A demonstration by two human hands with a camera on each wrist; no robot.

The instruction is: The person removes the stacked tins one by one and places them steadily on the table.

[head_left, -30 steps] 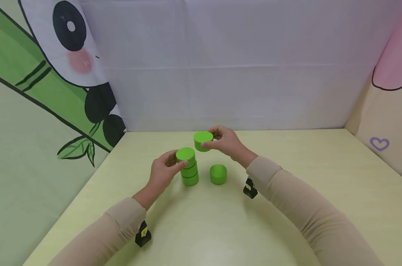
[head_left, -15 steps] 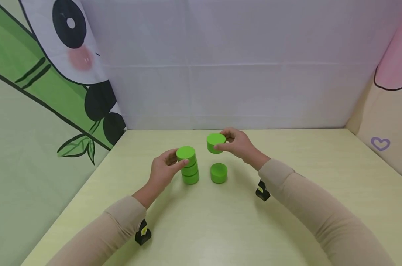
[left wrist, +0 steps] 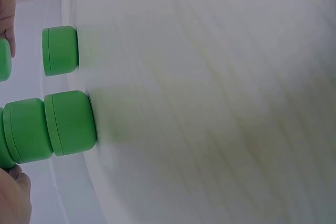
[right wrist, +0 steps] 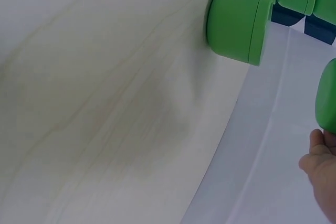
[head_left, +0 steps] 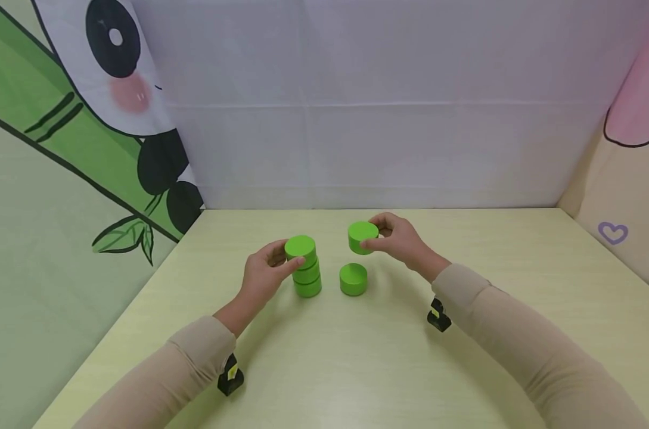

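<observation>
My left hand (head_left: 262,277) grips the topmost of three stacked green cylinders (head_left: 307,275), thumb on the near side. The top cylinder sits slightly off to the left of those under it. To the right, a single green cylinder (head_left: 353,281) stands upright on the table. Behind and above it, my right hand (head_left: 403,241) pinches another green cylinder (head_left: 359,237) in the air, with the thumb in front. Each squat cylinder has a seam near its upper end, plain on the stack's bottom cylinder (left wrist: 72,123) and the single cylinder (right wrist: 233,24) in the wrist views.
The pale wood-look table (head_left: 324,369) carries the stack. A white cloth backdrop (head_left: 378,149) rises at its far edge, and a cartoon-printed panel (head_left: 45,208) is on the left. Black wrist devices (head_left: 230,375) hang under both sleeves.
My right hand has moved right and slightly lower with its cylinder, away from the stack to behind the single one. The left hand has kept its hold on the stack.
</observation>
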